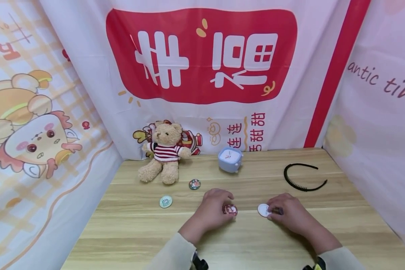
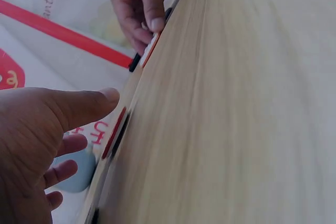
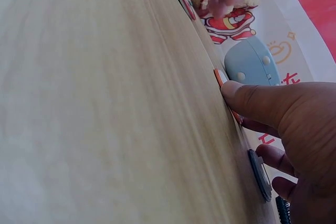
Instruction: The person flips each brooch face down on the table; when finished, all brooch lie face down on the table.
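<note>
Between the parted thumb and fingers of the left hand [image 1: 213,208], a red badge [image 1: 230,210] lies on the wooden table [image 1: 249,247]. Those fingers are released, loosely bent about the badge without gripping it; whether any fingertip touches its rim cannot be told. At the fingertips of the right hand [image 1: 291,213], a white disc [image 1: 262,210] is pinched at its edge by thumb and forefinger. Just beside the remaining right fingers is a dark disc [image 3: 260,176]; contact with them cannot be confirmed. To the left of the left fingers: a mint-green badge [image 1: 165,201] and, farther forward, a dark patterned badge [image 1: 194,184]. Beyond the fingers of both hands: a teddy bear [image 1: 165,153] in a striped top, seated, and a blue clock [image 1: 230,159]. Forward and right of the right fingers, well apart: a black headband [image 1: 300,188]
</note>
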{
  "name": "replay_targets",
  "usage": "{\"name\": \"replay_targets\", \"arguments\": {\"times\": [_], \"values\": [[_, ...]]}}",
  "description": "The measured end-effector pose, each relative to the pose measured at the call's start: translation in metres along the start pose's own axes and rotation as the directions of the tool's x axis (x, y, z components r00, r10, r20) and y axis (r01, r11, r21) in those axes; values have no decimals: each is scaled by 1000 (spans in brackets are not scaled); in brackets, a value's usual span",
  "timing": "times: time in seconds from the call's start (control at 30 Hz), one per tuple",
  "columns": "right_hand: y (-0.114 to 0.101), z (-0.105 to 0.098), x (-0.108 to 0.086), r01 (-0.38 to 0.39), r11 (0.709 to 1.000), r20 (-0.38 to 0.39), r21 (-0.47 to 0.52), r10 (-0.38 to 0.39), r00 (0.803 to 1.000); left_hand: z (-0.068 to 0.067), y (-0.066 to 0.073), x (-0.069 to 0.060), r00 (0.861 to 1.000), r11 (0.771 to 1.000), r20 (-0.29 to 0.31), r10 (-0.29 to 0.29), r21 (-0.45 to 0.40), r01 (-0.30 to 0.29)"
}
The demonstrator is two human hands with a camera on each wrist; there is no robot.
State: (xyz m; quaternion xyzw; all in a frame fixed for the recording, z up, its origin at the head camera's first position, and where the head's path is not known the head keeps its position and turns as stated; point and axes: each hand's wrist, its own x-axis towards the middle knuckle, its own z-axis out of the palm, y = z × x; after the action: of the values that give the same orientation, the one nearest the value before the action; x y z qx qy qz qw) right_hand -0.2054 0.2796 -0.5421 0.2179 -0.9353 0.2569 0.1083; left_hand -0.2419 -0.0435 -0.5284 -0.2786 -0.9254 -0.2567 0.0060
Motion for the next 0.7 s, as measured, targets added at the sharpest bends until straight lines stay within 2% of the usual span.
{"name": "replay_targets", "arguments": {"times": [0.1,0.2,0.47,0.7], "values": [[1,0,-1,2,1000,-7,-8,-2,1000,-5,-7,-7,1000,1000,2,-19,-6,19],[1,1,-1,-6,1000,-3,-12,6,1000,-5,-13,-10,1000,1000,-4,-20,0,20],[0,1,-1,-20,1000,23,2,20,1000,2,-18,-11,998,997,-17,61,50,-60],[0,1,0,-34,999,30,-4,34,999,7,-18,-7,997,995,-12,74,71,-73]]}}
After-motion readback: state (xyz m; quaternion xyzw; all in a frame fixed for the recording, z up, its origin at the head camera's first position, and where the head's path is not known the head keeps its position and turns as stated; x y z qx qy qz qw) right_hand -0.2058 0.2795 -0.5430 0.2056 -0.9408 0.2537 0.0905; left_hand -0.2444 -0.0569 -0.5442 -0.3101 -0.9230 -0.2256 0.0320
